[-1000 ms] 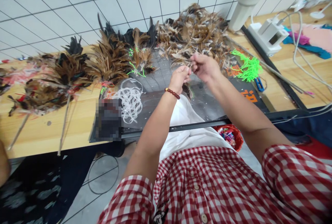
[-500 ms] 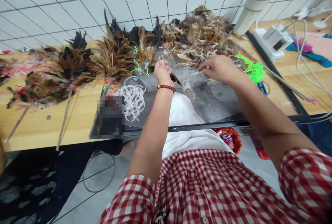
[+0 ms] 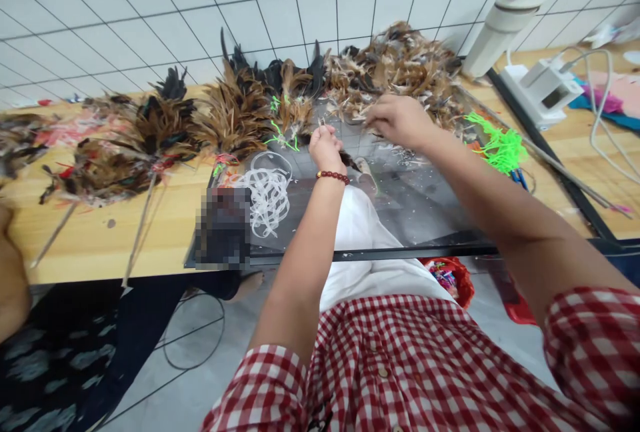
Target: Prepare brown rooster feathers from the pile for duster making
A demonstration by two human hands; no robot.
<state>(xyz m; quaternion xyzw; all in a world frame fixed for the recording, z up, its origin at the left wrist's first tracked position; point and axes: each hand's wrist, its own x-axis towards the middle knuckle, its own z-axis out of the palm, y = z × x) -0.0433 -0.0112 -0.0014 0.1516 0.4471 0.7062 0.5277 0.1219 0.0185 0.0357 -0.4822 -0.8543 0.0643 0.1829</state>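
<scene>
Reaching farther since before, right hand [image 3: 397, 121] pinches into loose feathers [image 3: 400, 69]; left hand [image 3: 326, 147] grips a small bundle [image 3: 349, 161], gathering.

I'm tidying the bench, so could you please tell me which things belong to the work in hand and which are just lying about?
In hand: left hand holding small feather bundle; right hand at loose feather pile.

Lying about: white flask, green ties, white cord coil, finished dusters.

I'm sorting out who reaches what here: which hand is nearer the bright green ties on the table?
The right hand. It rests on the loose feather pile, just left of the green ties. The left hand is farther left, over the glass mat.
</scene>
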